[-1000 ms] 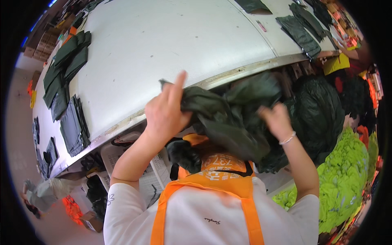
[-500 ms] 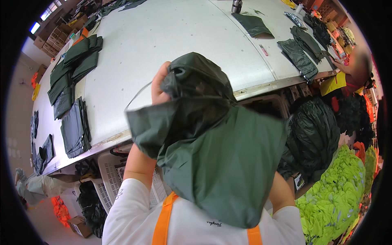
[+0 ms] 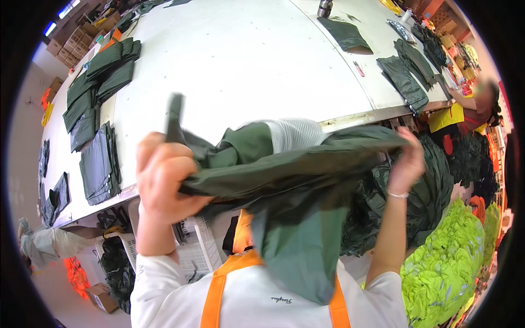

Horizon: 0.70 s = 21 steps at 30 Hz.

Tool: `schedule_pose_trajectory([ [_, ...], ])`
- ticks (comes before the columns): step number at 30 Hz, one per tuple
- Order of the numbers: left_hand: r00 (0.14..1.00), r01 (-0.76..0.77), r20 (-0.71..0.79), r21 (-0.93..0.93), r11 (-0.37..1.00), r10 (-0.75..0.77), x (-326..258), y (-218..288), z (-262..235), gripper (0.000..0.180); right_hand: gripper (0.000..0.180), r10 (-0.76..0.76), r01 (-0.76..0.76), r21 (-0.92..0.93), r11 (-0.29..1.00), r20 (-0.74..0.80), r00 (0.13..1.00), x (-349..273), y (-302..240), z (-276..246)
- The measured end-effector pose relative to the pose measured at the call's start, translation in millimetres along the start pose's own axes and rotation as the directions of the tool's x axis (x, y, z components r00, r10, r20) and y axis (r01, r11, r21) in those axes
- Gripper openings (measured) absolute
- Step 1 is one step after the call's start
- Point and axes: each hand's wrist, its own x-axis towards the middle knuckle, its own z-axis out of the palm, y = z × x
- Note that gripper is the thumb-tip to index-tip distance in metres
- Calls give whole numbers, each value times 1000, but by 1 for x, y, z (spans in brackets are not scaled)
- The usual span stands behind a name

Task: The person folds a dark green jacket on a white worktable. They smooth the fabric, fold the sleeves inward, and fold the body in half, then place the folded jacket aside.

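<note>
A dark green rain garment (image 3: 290, 177) is stretched in the air before my chest, blurred by motion. My left hand (image 3: 167, 177) is closed in a fist round one end of it, with a dark flap standing up beyond the knuckles. At the other end my right hand (image 3: 407, 161) pinches the cloth, fingers raised and partly behind it. A pale grey ribbed band (image 3: 298, 134) shows along the garment's far side. Below the stretched edge, a loose green panel (image 3: 301, 240) hangs in front of my white shirt and orange straps.
A white table (image 3: 246, 60) spreads ahead, with folded dark green garments (image 3: 101, 93) stacked at its left. More folded pieces (image 3: 404, 82) lie at the right, near a co-worker (image 3: 481, 104). White plastic crates (image 3: 197, 246) stand under the table edge; bright yellow-green cloth (image 3: 451, 268) is heaped at lower right.
The bunched garment has been pulled out sideways between my hands. My left hand has come nearer and lower; my right hand, hidden before, now shows at the right.
</note>
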Motion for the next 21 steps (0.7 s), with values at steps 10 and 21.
schedule_pose_trajectory([
  [10, 850, 526, 139, -268, 807, -508, -79, -43, -17, 37, 21, -378, 235, 363, 902, 398, 836, 76, -146, -91],
  [21, 785, 11, -41, -997, 81, -618, -105, -94, -119, 31, 24, -642, 601, -281, 749, -82, 762, 129, -73, 39],
])
